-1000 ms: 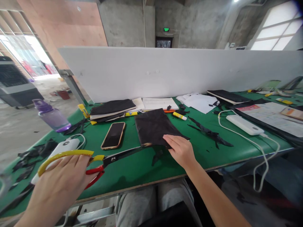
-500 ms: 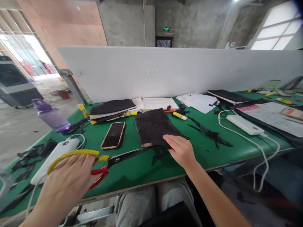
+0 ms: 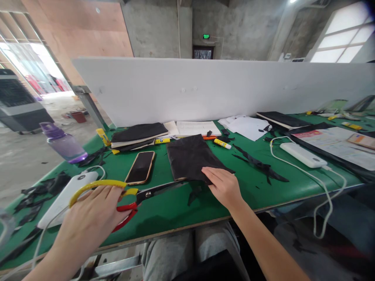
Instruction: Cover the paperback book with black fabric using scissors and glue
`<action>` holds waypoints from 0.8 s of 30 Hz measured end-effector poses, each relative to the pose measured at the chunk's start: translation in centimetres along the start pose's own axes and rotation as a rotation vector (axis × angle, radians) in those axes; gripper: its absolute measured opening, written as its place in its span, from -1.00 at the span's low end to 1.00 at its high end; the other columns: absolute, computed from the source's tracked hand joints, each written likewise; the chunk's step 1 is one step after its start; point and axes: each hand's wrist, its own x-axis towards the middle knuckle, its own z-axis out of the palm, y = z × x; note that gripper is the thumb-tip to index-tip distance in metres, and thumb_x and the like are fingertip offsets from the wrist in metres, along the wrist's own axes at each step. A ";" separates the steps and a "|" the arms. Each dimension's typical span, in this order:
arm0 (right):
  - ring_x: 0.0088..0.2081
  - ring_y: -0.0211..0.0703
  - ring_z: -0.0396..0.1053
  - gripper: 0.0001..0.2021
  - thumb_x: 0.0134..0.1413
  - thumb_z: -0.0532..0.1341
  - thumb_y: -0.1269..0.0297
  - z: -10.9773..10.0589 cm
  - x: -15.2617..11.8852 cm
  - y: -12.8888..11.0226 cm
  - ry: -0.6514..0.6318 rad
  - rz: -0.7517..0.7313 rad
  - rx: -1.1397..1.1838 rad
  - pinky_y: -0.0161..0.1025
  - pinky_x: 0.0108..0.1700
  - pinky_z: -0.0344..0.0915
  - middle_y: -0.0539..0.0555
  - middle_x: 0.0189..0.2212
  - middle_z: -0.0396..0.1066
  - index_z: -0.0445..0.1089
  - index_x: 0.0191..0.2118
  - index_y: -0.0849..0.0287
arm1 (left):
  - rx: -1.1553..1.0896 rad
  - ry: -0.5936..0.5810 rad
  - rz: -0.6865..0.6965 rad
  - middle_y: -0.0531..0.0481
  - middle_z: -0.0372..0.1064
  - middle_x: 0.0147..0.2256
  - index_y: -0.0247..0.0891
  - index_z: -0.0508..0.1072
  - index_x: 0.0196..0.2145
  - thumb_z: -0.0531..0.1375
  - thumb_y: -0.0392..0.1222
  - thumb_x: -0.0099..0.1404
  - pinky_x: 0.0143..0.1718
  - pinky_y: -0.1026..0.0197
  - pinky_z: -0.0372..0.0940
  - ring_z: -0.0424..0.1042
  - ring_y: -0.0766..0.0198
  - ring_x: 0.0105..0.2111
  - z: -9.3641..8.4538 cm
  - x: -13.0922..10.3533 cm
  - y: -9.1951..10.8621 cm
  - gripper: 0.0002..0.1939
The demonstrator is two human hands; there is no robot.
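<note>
Your L hand (image 3: pixel 93 214) grips scissors (image 3: pixel 129 195), blades pointing right at black cloth (image 3: pixel 191 156); R hand (image 3: pixel 224 186) flat on cloth, fingers spread.

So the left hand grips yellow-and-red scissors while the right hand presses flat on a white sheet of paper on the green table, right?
Not quite. In the head view the right hand presses on a black sheet, not a white one. The rest holds: the left hand grips the yellow-and-red scissors on the green table.

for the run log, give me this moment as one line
left hand: grips scissors | right hand: flat on black sheet | phone: beside sheet
</note>
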 end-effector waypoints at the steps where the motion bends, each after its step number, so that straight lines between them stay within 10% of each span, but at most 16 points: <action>1: -0.07 -0.12 0.44 -0.50 -0.04 0.05 0.64 0.0 0.0 0.0 -0.002 0.001 -0.001 -0.14 -0.04 0.42 0.09 -0.11 0.49 0.39 0.02 0.18 | -0.006 -0.013 -0.003 -0.16 0.41 -0.42 -0.29 0.37 -0.38 -0.02 -0.14 0.22 -0.36 0.02 0.29 0.45 -0.01 -0.37 0.0 0.1 0.1 -0.76; 24: -0.07 -0.11 0.43 -0.52 -0.07 0.07 0.64 -0.1 0.1 0.0 0.009 -0.005 0.019 -0.16 -0.03 0.40 0.11 -0.11 0.49 0.40 0.00 0.24 | -0.099 -0.193 -0.042 -0.16 0.44 -0.37 -0.25 0.37 -0.37 0.05 -0.02 0.25 -0.24 0.01 0.31 0.47 -0.02 -0.30 1.1 0.8 0.8 -0.75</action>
